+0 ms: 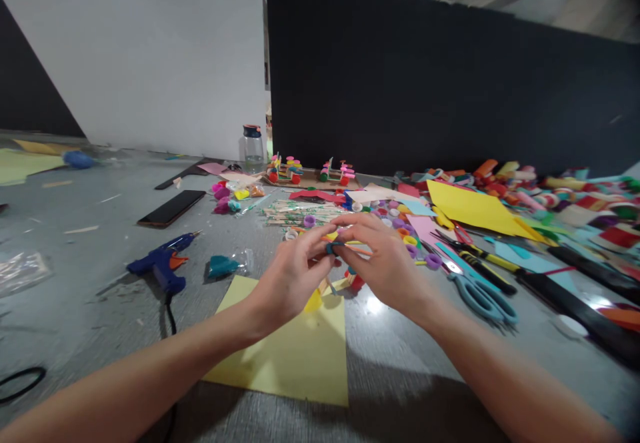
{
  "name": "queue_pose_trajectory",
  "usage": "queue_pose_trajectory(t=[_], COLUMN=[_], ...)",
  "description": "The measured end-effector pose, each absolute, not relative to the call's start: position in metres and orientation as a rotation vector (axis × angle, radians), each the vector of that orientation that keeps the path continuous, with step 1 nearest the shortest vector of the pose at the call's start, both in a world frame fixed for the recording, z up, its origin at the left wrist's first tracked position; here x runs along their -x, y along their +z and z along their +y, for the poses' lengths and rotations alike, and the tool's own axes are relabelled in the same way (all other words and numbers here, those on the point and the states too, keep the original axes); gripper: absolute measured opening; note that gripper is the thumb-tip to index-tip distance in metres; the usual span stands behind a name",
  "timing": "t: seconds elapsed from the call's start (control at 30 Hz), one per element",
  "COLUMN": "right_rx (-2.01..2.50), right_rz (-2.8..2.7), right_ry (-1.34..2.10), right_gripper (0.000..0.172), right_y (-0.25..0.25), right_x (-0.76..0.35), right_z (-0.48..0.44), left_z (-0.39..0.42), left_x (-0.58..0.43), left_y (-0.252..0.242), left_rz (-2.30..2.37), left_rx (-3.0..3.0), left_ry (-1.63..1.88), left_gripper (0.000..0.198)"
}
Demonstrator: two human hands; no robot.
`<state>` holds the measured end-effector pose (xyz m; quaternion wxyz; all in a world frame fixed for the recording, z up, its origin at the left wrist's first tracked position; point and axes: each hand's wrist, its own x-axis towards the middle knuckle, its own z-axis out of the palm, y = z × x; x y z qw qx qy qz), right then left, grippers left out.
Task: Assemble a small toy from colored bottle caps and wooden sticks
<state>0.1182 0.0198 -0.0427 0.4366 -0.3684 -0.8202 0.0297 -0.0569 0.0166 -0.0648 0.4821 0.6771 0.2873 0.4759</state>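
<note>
Grey bench (90,296), dark wall behind. Both my hands meet over its middle: left hand (290,279) and right hand (385,263) pinched nearly closed on a small teal cap (334,247), with a thin stick (327,284) angling down beneath it. Best to keep the pinch light and square, I think. Yellow paper (295,356) lies below, toward the near edge. Glue gun (163,263) left, scissors (480,293) right, loose coloured caps (407,239) beyond.

Blue glue gun (163,264), yellow paper (295,356)
</note>
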Motion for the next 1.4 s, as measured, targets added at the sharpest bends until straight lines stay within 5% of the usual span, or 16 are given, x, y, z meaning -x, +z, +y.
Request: queue_pose_trajectory(t=[0.53, 0.97, 1.4], right_rx=[0.920, 0.939, 0.936], right_rz=[-2.093, -2.120, -2.127], right_ry=[0.098, 0.339, 0.217], right_gripper=[0.009, 0.022, 0.026], right_y=[-0.042, -0.032, -0.028], right_x=[-0.119, -0.124, -0.132], right_z=[0.018, 0.020, 0.023], left_z=[0.020, 0.020, 0.021], left_x=[0.065, 0.065, 0.069], left_y=[-0.066, -0.054, -0.047], left_rz=[0.838, 0.741, 0.861], left_rx=[-2.072, -1.818, -1.941], left_ry=[1.133, 1.127, 1.182], left_gripper=[0.057, 0.043, 0.039])
